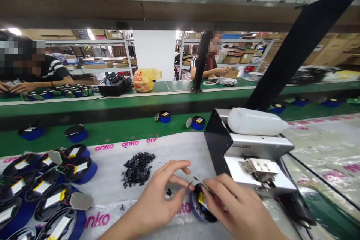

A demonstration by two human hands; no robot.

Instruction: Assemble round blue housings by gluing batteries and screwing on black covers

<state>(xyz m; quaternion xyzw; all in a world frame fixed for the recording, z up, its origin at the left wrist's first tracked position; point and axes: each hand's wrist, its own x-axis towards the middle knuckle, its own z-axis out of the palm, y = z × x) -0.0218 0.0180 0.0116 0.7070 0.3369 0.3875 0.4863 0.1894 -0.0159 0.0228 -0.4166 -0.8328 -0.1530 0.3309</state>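
A round blue housing (pixel 200 215) with a yellow-and-white battery inside stands on the covered bench between my hands. My right hand (pixel 239 206) is closed over its right side, gripping a thin flat board (pixel 204 184) seen nearly edge-on above the housing. My left hand (pixel 163 191) is at the left, fingers apart, with a fingertip at the housing's upper left edge near a small dark wire (pixel 189 185). Beyond my left hand is a pile of small black pieces (pixel 137 169). Many open blue housings (pixel 81 170) with batteries and boards crowd the left side.
A metal machine (pixel 261 146) with a white bottle (pixel 255 121) on top stands at the right. Behind the bench, a green conveyor (pixel 107 129) carries more housings. A slanting black post (pixel 295 52) rises at the right. Two people sit across the line.
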